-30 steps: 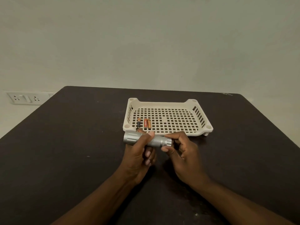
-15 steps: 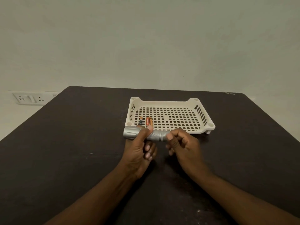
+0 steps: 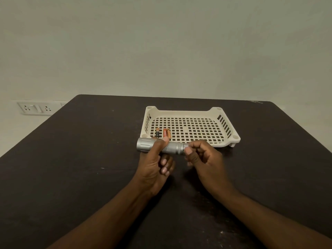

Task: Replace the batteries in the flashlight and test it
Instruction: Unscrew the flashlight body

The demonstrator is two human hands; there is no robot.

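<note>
Gripping the silver flashlight [image 3: 162, 147] around its knurled barrel with the left hand [image 3: 155, 164], held level above the dark table [image 3: 89, 159], just in front of the cream perforated tray [image 3: 233, 139]. Right hand [image 3: 202, 157] pinched narrowly on the tail cap end; since a second earlier, thumb and fingers rolled over it, cap now mostly hidden. Judged as unscrewing under way. Three AAA batteries [image 3: 163, 133] lying in the tray's near-left corner, untouched.

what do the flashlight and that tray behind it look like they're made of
The flashlight looks like metal, probably aluminium: matte silver-grey body with fine knurling and machined grooves. The tray looks like moulded plastic: cream, smooth, slightly glossy, with a perforated grid floor and slotted sides.
</note>
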